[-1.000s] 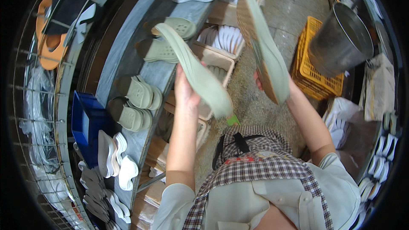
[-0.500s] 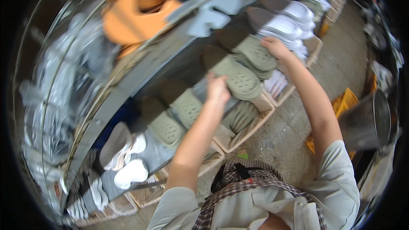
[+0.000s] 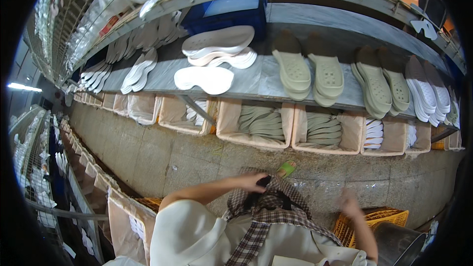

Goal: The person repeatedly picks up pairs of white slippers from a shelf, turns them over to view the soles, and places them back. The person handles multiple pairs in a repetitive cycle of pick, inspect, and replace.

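My left hand [image 3: 253, 182] is at the front of my checked apron [image 3: 261, 216], against a black pouch-like piece [image 3: 264, 182]. Its fingertips are partly hidden there. Lower on the right, my right hand [image 3: 349, 204] hangs in the air over the floor, smeared by motion. Both hands are away from the shelf [image 3: 261, 81]. On that shelf lie pale green clogs [image 3: 298, 69], stacked in two pairs of piles. A white clog pile [image 3: 421, 96] stands to their right. White sole-shaped pieces [image 3: 204, 80] and a larger white clog [image 3: 219, 42] lie left of the middle.
Cloth-lined bins line the shelf's front underneath; one bin [image 3: 221, 138] holds green sole-like pieces [image 3: 258, 120]. A blue crate [image 3: 224, 17] sits behind. Yellow crates [image 3: 394, 214] and a metal bucket [image 3: 401, 244] are at lower right. More lined bins [image 3: 116, 216] stand at left.
Both hands have left the green clogs and come back toward my body, the left to the apron, the right down to the right. The view has swung left along the shelf.
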